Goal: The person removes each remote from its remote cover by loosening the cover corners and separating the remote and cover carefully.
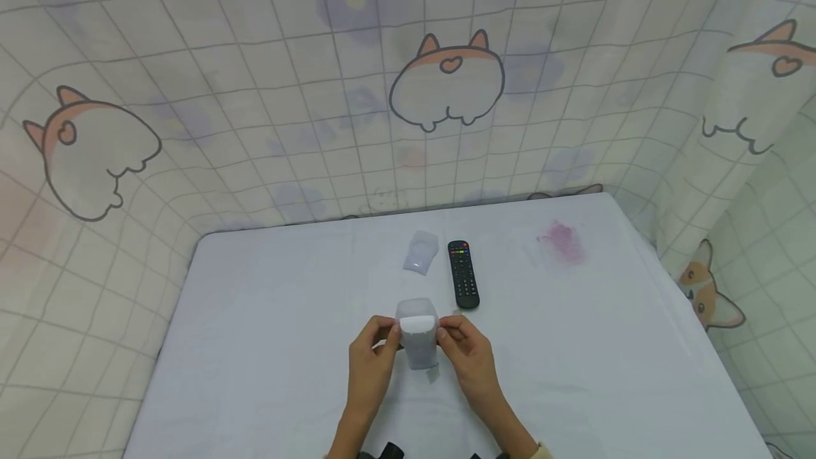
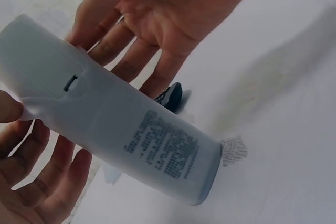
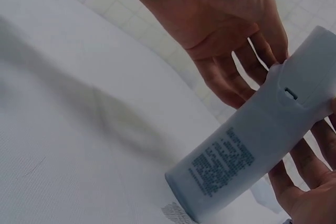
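head view: a left hand (image 1: 371,363) and a right hand (image 1: 472,361), reaching in from the bottom edge, pinch opposite sides of a white remote (image 1: 418,331) at lower centre. left wrist view: the remote slants from upper left to lower centre, translucent film (image 2: 44,115) bunched at its edge, fingers loosely bent. right wrist view: both grips sit beside the battery cover (image 3: 313,77); the step looks like adjusting the film, likely calling next for an even 2-handed pull.

1 white remote control (image 1: 417,326), in translucent sleeve (image 1: 421,354); printed text (image 2: 163,144), slotted hatch (image 2: 42,64); held tilted over table (image 1: 255,331).
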{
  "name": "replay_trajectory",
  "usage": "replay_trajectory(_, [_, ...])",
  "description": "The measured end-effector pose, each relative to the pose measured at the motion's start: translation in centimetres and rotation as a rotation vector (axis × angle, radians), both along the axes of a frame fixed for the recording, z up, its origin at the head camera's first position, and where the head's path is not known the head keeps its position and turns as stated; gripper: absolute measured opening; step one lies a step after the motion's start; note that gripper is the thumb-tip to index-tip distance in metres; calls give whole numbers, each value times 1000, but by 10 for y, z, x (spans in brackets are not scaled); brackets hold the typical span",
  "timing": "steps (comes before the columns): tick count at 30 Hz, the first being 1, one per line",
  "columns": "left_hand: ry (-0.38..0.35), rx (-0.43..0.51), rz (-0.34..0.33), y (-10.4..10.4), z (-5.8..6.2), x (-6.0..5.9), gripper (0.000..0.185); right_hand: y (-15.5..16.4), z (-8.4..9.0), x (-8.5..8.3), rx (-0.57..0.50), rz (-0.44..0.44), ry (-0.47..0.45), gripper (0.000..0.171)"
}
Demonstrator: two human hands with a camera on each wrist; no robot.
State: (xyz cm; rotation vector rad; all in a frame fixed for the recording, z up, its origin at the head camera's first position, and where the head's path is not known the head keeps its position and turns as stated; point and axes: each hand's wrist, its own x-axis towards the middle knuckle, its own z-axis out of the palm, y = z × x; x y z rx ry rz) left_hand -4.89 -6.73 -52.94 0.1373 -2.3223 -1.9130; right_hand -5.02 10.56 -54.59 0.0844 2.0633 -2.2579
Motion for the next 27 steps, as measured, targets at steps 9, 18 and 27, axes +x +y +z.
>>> replay_trajectory(9, [60, -131, 50, 4, -7, 3, 4, -2, -2, 2, 43, -12, 14, 22])
replay_trajectory(18, [46, -185, 50, 5, -11, 6, 8, -1, -4, 3, 59, -8, 31, 19])
replay_trajectory(27, [34, -277, 67, 5, -11, 6, 9, -2, -9, 4, 113, -39, 59, 17])
